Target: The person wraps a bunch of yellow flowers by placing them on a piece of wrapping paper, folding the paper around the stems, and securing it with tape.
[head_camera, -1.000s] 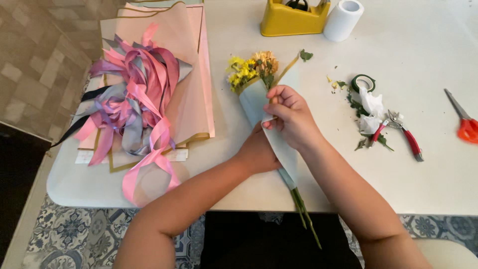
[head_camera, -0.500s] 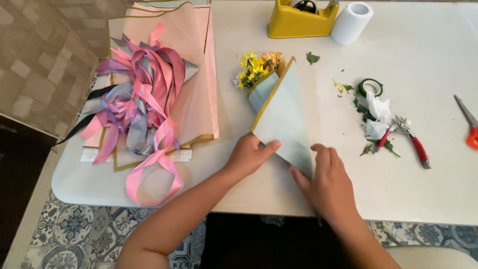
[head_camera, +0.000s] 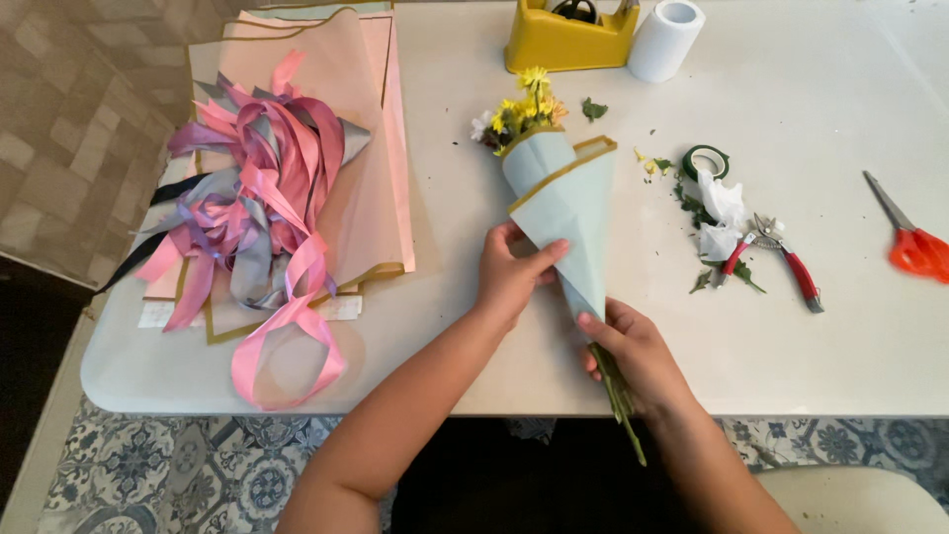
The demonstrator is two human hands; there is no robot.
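Currently my left hand (head_camera: 512,277) pinches fold of pale blue wrapping paper (head_camera: 568,213), cone lying mid-table (head_camera: 494,356) around small yellow bouquet (head_camera: 522,111). My right hand (head_camera: 633,351) clenched on cone's narrow end, where green stems (head_camera: 623,400) stick out past table edge. Risk as I judge it: loosen left pinch, overlap springs open; squeeze right too hard, stems snap. Ribbon pile (head_camera: 252,198), pruners (head_camera: 781,262) well apart.
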